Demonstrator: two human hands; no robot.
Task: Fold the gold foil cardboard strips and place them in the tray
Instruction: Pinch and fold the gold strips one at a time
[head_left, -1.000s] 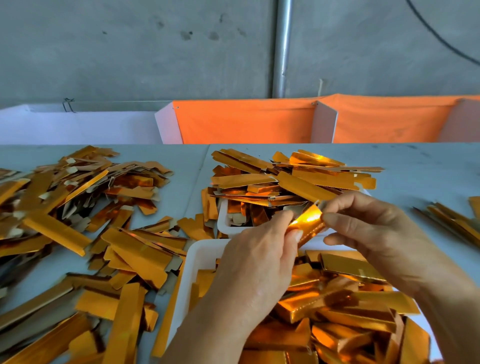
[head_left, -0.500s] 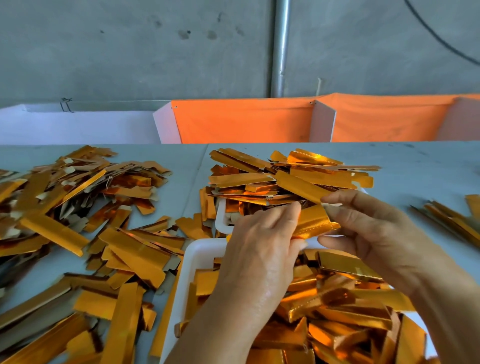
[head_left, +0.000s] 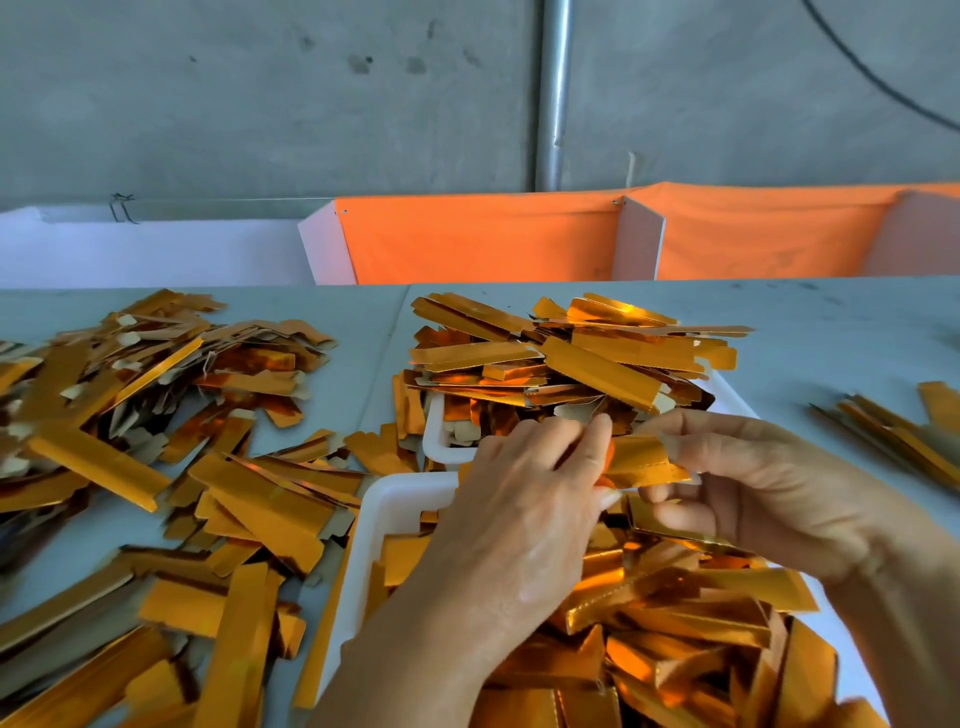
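Folding is in hand: above the near tray (head_left: 395, 499), left hand (head_left: 524, 519) and right hand (head_left: 769, 493) pinch one gold strip (head_left: 641, 460) between fingertips. Next, crease it and drop it in; unfolded strips (head_left: 571, 358) heap beyond.

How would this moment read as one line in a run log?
step: folding | left hand: pinches gold foil cardboard strip | right hand: pinches its other end | strip: above white plastic tray | placed: not yet

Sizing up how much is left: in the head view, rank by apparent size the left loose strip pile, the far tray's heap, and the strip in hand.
1. left loose strip pile, sprawling widest
2. far tray's heap, though farther away, so unsure
3. strip in hand, plainly smallest
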